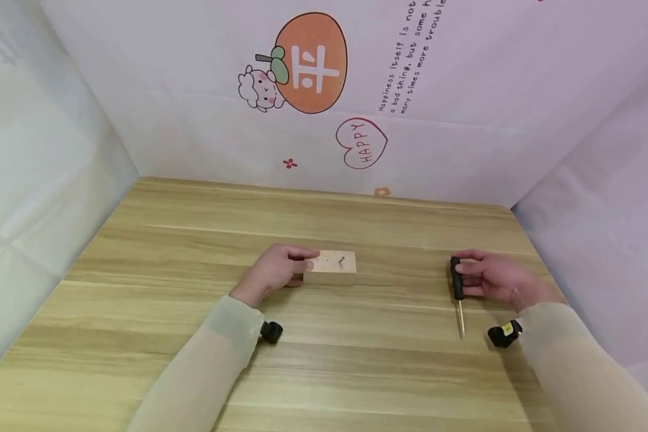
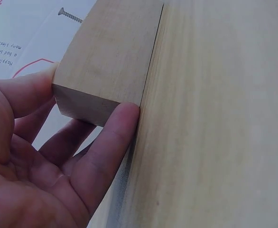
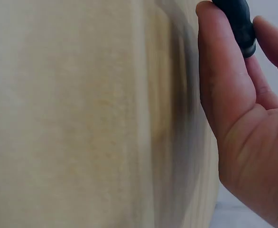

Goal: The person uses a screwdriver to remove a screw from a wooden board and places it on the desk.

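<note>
A pale wooden block (image 1: 329, 278) lies on the table in the head view, with small holes in its top. One screw (image 1: 342, 260) leans out of the block near its right end; its flared head and thread show in the left wrist view, where the screw (image 2: 70, 15) juts past the block's edge. My left hand (image 1: 272, 267) grips the block's left end between thumb and fingers. Off to the right, my right hand (image 1: 491, 277) holds a screwdriver (image 1: 457, 279) by its black handle, the metal shaft pointing toward me. Only the handle (image 3: 238, 23) shows in the right wrist view.
The wood-grain table (image 1: 302, 372) runs back to a white printed sheet (image 1: 194, 120) with cartoon drawings and lettering. White sheets also rise at the left (image 1: 32, 180) and right (image 1: 599, 180). Small black cameras sit at both wrists.
</note>
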`<state>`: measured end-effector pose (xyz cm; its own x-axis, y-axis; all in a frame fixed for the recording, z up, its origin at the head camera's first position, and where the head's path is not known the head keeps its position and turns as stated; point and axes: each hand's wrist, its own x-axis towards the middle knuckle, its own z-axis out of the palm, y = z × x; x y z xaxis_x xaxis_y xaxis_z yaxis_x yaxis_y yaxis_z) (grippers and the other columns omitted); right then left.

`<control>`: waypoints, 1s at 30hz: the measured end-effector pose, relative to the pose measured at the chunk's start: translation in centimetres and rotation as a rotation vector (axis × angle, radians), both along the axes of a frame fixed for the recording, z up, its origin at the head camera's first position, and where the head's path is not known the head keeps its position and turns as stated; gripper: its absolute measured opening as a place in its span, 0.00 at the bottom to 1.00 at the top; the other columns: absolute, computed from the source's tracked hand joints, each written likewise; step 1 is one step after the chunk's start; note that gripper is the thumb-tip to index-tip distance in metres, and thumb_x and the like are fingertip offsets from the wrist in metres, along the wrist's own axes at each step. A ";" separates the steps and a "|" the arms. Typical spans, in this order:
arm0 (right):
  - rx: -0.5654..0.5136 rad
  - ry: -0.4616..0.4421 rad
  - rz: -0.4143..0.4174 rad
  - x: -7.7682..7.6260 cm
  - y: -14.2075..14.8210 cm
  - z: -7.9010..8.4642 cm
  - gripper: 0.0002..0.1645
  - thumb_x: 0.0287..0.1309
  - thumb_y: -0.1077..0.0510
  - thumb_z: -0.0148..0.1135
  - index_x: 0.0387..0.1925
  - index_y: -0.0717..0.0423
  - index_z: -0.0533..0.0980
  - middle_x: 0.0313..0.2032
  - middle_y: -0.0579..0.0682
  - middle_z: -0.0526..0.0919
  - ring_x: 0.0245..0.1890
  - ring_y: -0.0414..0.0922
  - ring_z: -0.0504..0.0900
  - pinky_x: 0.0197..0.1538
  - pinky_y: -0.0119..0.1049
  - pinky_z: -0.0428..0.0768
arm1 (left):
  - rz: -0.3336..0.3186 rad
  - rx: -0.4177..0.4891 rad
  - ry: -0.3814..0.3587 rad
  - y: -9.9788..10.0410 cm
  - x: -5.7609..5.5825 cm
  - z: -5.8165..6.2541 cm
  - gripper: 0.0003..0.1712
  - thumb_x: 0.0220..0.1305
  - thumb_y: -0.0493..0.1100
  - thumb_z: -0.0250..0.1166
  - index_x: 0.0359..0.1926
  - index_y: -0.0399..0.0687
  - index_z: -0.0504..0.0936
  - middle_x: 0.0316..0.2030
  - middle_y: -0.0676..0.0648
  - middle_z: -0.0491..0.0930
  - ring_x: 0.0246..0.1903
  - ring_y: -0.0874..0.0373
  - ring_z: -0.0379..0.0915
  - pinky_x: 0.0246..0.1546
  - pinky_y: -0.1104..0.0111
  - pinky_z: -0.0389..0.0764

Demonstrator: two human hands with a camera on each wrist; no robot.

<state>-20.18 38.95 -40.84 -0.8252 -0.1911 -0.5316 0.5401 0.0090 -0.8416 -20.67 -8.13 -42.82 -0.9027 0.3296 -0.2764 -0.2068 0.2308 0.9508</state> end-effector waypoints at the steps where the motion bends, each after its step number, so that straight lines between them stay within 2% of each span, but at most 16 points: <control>1: 0.010 0.001 0.006 0.2 -0.1 0.0 0.23 0.69 0.67 0.58 0.61 0.51 0.67 0.42 0.54 0.83 0.42 0.51 0.84 0.46 0.49 0.83 | 0.001 -0.002 0.001 0.0 0.0 0.0 0.16 0.69 0.39 0.66 0.56 0.56 0.86 0.59 0.53 0.77 0.56 0.52 0.74 0.43 0.61 0.84; 6: 0.046 0.018 0.032 0.7 -0.5 -0.1 0.23 0.69 0.66 0.59 0.62 0.51 0.66 0.42 0.54 0.82 0.41 0.50 0.84 0.46 0.49 0.84 | 0.002 -0.007 0.000 -0.1 0.1 -0.1 0.16 0.69 0.39 0.66 0.55 0.56 0.87 0.59 0.53 0.77 0.56 0.52 0.74 0.43 0.62 0.84; 10: 0.094 0.033 0.044 0.8 -0.7 -0.2 0.27 0.68 0.65 0.61 0.65 0.55 0.65 0.43 0.54 0.82 0.41 0.51 0.84 0.46 0.49 0.84 | 0.004 -0.005 0.000 0.0 0.2 0.0 0.16 0.69 0.39 0.66 0.55 0.56 0.86 0.59 0.53 0.77 0.56 0.52 0.74 0.43 0.62 0.84; 18: 0.323 0.084 0.085 1.1 -1.9 0.5 0.35 0.65 0.61 0.66 0.68 0.65 0.63 0.41 0.52 0.81 0.38 0.49 0.84 0.42 0.46 0.85 | 0.010 -0.005 -0.005 0.0 0.3 0.1 0.16 0.69 0.39 0.66 0.55 0.55 0.87 0.58 0.52 0.78 0.53 0.52 0.76 0.43 0.62 0.84; 24: 0.408 0.128 0.090 1.0 -2.8 0.6 0.34 0.65 0.62 0.65 0.67 0.68 0.62 0.39 0.51 0.83 0.35 0.47 0.84 0.40 0.46 0.85 | 0.000 -0.004 -0.002 -0.1 0.2 0.1 0.16 0.69 0.39 0.66 0.55 0.56 0.87 0.58 0.53 0.78 0.56 0.53 0.74 0.43 0.62 0.84; 30: 0.546 0.189 0.109 1.1 -3.2 0.7 0.33 0.64 0.63 0.67 0.66 0.69 0.65 0.44 0.55 0.80 0.36 0.45 0.83 0.39 0.45 0.85 | 0.001 -0.004 -0.001 0.0 0.3 0.3 0.16 0.69 0.39 0.66 0.55 0.56 0.86 0.58 0.53 0.78 0.57 0.52 0.73 0.44 0.61 0.84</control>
